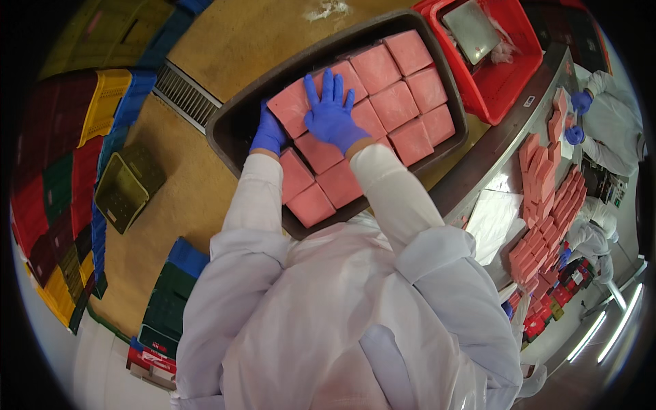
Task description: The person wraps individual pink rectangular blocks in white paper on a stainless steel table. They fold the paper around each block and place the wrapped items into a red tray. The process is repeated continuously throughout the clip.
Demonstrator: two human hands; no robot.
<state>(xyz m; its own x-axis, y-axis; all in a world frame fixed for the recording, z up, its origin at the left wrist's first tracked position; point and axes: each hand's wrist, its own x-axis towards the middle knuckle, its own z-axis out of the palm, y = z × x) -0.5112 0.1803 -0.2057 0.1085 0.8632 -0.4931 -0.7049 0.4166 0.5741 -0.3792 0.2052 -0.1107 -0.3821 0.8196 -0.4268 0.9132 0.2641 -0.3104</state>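
Observation:
A large dark plastic tub point(223, 134) holds rows of pink blocks point(393, 108), probably processed meat, packed side by side. My left hand point(267, 132), in a blue glove, is down inside the tub against the outer side of the leftmost block point(290, 108) of the upper row; its fingertips are hidden behind that block. Spread over the tops of blocks near the middle lies my right hand point(332, 110), also blue-gloved, its fingers pointing towards the tub's far side. Below my hands, more blocks point(309, 205) fill the tub's near side.
A red crate point(499, 95) with a metal plate inside stands right of the tub. Beyond is a steel table point(464, 197) with pink pieces point(537, 179), where co-workers in white work. A floor drain point(187, 95), an olive crate point(123, 189) and stacked coloured crates point(59, 189) are at left.

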